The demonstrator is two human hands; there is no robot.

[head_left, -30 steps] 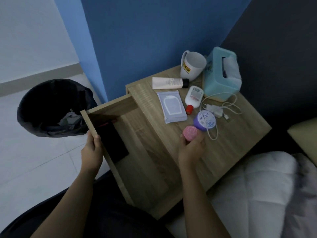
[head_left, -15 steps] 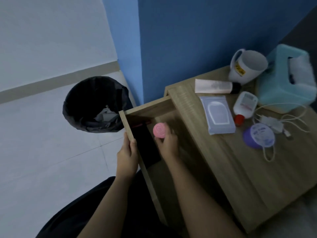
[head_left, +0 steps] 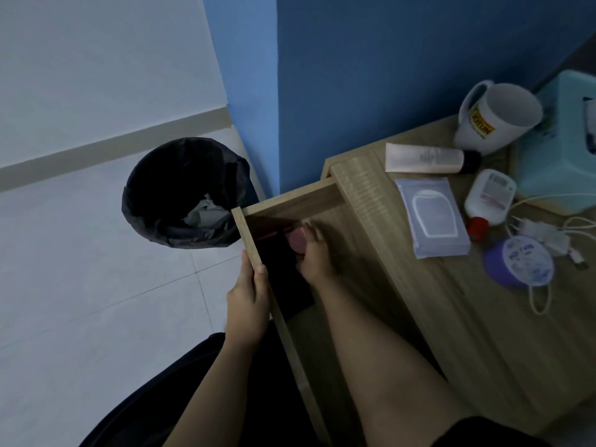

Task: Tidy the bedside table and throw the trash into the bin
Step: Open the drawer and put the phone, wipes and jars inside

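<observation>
Left hand: the left hand (head_left: 246, 304) is curled over the top edge of the drawer front (head_left: 254, 253), thumb inside, fingers outside, clenched on the wood
Right hand: the right hand (head_left: 314, 258) reaches into the open drawer (head_left: 325, 227), fingers wrapped round a small pink jar (head_left: 297, 240) low at the far left corner; whether the jar touches the drawer floor cannot be told
Drawer contents: a flat black object (head_left: 287, 282) lies along the front, at 7 o'clock from the jar; a thin red stick (head_left: 274, 233) lies at 9 o'clock of it
Writing: the white mug (head_left: 496, 121) bears a yellow label reading JOTUN; print on the other items is too small to read
Worktop: the worktop (head_left: 483, 333) carries, at 5 o'clock from the mug, a white bottle (head_left: 490, 195) with a red cap; at 8 o'clock a cream tube (head_left: 425, 158); below that a wipes pack (head_left: 432, 217); a purple tub (head_left: 519, 266) at 5 o'clock of the pack, beside a white charger cable (head_left: 548, 237); a teal tissue box (head_left: 561, 156) at 3 o'clock of the mug
Bin: the bin (head_left: 185, 191), black-lined, stands on the floor at 9 o'clock from the drawer, with crumpled paper inside
</observation>
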